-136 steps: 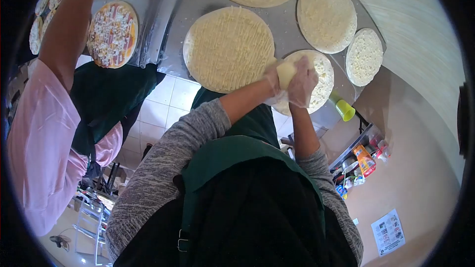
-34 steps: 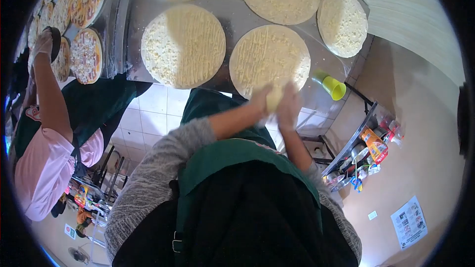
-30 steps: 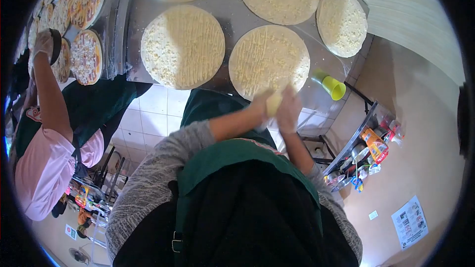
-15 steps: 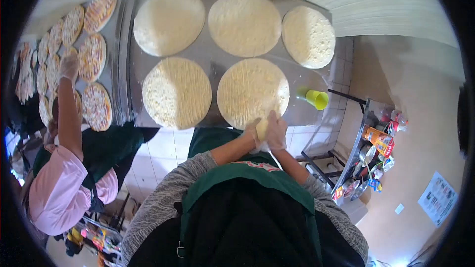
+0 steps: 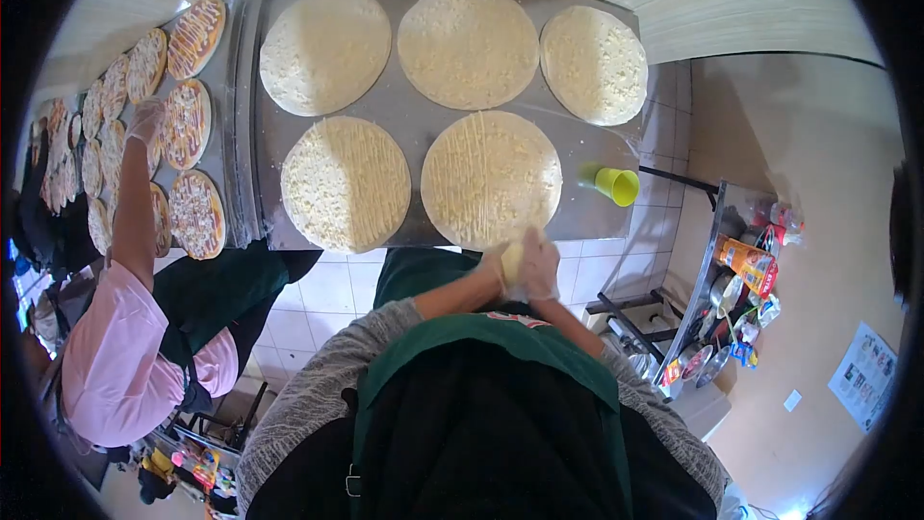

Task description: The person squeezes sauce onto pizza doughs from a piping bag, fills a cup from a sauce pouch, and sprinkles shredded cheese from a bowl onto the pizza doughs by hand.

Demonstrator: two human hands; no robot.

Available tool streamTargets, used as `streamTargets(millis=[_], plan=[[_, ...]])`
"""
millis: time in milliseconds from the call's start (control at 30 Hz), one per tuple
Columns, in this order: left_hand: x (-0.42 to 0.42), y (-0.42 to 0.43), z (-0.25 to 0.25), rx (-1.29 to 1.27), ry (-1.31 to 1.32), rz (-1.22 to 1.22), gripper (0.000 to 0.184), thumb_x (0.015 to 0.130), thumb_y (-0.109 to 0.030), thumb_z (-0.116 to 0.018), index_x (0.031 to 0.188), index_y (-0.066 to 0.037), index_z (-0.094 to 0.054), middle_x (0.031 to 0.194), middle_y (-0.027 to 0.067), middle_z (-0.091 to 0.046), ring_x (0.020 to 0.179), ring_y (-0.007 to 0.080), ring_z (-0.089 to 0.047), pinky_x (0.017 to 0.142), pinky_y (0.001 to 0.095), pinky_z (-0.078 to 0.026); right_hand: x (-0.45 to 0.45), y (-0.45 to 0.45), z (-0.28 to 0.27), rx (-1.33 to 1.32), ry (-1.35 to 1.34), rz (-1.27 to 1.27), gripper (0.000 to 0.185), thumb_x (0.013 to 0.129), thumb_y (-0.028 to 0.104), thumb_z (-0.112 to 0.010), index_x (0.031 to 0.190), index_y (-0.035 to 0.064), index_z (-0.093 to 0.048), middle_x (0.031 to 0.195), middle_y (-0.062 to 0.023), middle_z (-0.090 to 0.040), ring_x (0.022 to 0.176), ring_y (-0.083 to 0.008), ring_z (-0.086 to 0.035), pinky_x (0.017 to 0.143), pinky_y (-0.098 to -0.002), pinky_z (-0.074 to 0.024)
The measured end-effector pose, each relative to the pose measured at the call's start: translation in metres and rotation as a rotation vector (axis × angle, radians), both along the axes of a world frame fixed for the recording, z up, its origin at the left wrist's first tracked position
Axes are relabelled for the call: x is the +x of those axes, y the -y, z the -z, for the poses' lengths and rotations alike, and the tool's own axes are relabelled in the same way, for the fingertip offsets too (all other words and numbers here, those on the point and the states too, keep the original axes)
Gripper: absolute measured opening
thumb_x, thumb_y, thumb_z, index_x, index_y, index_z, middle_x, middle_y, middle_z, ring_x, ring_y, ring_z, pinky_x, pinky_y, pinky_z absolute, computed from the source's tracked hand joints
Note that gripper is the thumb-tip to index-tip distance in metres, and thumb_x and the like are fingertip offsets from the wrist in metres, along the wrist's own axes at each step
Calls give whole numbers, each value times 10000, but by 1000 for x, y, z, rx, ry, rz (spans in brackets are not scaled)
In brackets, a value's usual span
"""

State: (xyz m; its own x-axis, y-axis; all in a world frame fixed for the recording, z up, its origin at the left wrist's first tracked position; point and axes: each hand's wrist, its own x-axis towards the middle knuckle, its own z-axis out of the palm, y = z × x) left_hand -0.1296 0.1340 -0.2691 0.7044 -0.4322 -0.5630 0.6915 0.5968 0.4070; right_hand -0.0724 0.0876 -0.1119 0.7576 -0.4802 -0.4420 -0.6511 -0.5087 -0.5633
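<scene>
Both my hands wear clear gloves and meet at the table's front edge around a pale yellow bag [image 5: 513, 260]. My left hand [image 5: 493, 268] is closed on the bag's left side. My right hand [image 5: 539, 266] is closed round its right side. Just beyond them lies a round flat base [image 5: 491, 178] with thin cream lines and crumbs on it. To its left is another topped base [image 5: 345, 183]. Three more round bases lie behind, at the left [image 5: 325, 51], middle [image 5: 468, 46] and right [image 5: 594, 65].
A yellow-green cup [image 5: 617, 186] lies on its side at the metal table's [image 5: 587, 146] right. Left, a co-worker's gloved hand [image 5: 145, 121] is over a tray of topped pizzas [image 5: 186, 123]. A shelf holding packets [image 5: 746, 265] stands at the right.
The view has tilted, bringing the whole table in. The lines on the front base have spread over more of it. The co-worker's arm has moved among the pizzas. Both my hands still hold the bag.
</scene>
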Motion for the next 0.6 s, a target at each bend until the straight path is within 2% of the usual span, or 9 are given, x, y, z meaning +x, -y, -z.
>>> streamTargets(millis=[33, 67, 100, 133, 200, 367, 467, 533, 600], plan=[[42, -10, -49, -274, -581, -115, 490, 903, -366, -283, 1244, -42, -420, 1205, 156, -493, 1096, 285, -491, 976, 408, -348, 18, 1, -6, 84, 23, -14, 489, 885, 383, -410, 823, -71, -583, 718, -266, -579, 697, -360, -587, 621, -450, -416], [74, -10, -55, -169, -449, -131, 503, 901, -379, -283, 1227, -27, -435, 1194, 165, -500, 1081, 292, -502, 967, 407, -358, 47, 4, -5, 166, 49, -30, 472, 892, 367, -404, 828, -67, -578, 712, -258, -576, 685, -354, -580, 621, -445, -411], [111, -10, -44, -297, -590, -138, 450, 862, -355, -407, 1152, -20, -486, 1072, 154, -565, 949, 286, -571, 859, 397, -449, 67, 10, 16, -51, 280, -200, 458, 899, 352, -396, 815, -64, -571, 701, -249, -570, 674, -351, -564, 623, -443, -403], [143, -9, -37, -82, -406, -141, 418, 857, -366, -420, 1088, -32, -521, 1012, 143, -591, 882, 284, -594, 808, 407, -477, 88, 13, 37, -269, 511, -370, 446, 907, 337, -389, 802, -60, -564, 690, -240, -564, 663, -348, -549, 625, -441, -394], [200, -14, -52, -162, -462, -123, 393, 854, -366, -423, 1042, -43, -542, 959, 138, -608, 850, 281, -605, 785, 411, -484, 141, 5, 18, 87, 417, -149, 449, 915, 329, -380, 774, -59, -555, 690, -234, -556, 663, -354, -521, 633, -444, -379], [136, -13, -81, -110, -613, -116, 487, 883, -383, -324, 1160, -19, -490, 1064, 173, -571, 978, 299, -562, 915, 413, -411, 79, 9, 14, -19, 200, -102, 494, 897, 386, -400, 765, -60, -565, 710, -250, -564, 658, -347, -535, 619, -433, -389], [10, 11, -12, -349, -548, -142, 493, 895, -367, -323, 1256, -44, -414, 1195, 146, -508, 1068, 282, -516, 948, 398, -382, -8, 25, 33, 156, -27, 31, 485, 883, 396, -420, 866, -52, -606, 719, -268, -569, 743, -377, -571, 619, -437, -422], [32, 4, -60, -309, -775, -211, 488, 901, -355, -304, 1253, -33, -410, 1195, 153, -503, 1073, 269, -509, 945, 394, -383, -18, 37, 35, -230, 136, -535, 456, 891, 369, -416, 917, -52, -590, 709, -257, -553, 732, -376, -556, 618, -429, -421], [83, 3, -62, -252, -654, -172, 458, 898, -350, -314, 1178, -28, -480, 1118, 160, -550, 1002, 266, -551, 901, 396, -419, 27, 38, 52, -62, 324, -272, 470, 885, 401, -423, 722, -14, -571, 616, -149, -544, 611, -248, -532, 563, -384, -402]])
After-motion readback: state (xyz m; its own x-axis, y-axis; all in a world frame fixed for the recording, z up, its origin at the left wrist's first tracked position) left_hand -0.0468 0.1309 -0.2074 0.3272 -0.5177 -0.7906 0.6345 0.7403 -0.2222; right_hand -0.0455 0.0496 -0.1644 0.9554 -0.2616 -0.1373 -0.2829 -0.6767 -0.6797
